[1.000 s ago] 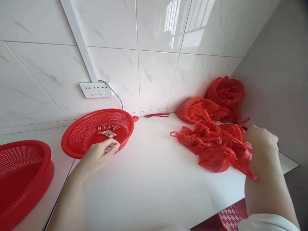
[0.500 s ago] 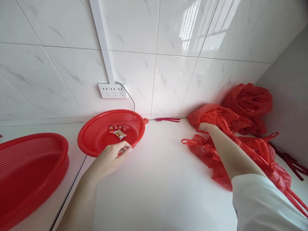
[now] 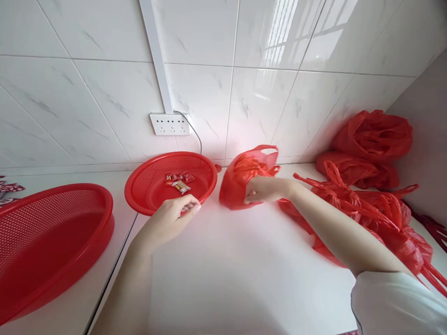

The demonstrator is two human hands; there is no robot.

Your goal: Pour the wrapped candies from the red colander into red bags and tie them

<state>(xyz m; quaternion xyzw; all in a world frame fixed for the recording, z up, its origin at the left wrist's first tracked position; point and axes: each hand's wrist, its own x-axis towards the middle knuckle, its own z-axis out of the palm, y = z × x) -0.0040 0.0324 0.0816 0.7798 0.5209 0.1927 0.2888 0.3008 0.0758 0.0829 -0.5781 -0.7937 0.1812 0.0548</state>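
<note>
Grips red plastic carrier bag [image 3: 232,191] at its near right side with the right hand [image 3: 268,188], fingers curled into the film. Sits just right of the round perforated basket [image 3: 145,186], toward the rear of the white countertop [image 3: 244,270] and near the tiled wall [image 3: 195,88]. Points handle loops up and to the right, rounded bottom down and to the left; runs long axis on a slant between the two. Loosely curled over the near rim of the round perforated basket: left hand [image 3: 178,213]; contact with the rim, or any hold on it, impossible to tell. Hidden: right fingertips and bag contents. Slightly blurred: bag outline. Also unclear: contact of bag bottom with countertop. Cut off by the frame: large perforated basket [image 3: 63,209] at left, patterned items [image 3: 7,188] behind it, too partial to identify, and white sleeve [image 3: 394,302] at lower right. Lying in the round perforated basket: small wrapped packets [image 3: 181,187]. Heaped at right, partly covered by the right forearm: further red carrier bags [image 3: 370,207]. Behind these, one on the other: two red plastic bundles [image 3: 377,139]. Mounted on the tiled wall: white socket panel [image 3: 169,124] with grey cable [image 3: 193,131]. Obstructing bag's left side: basket rim, just beside.
</note>
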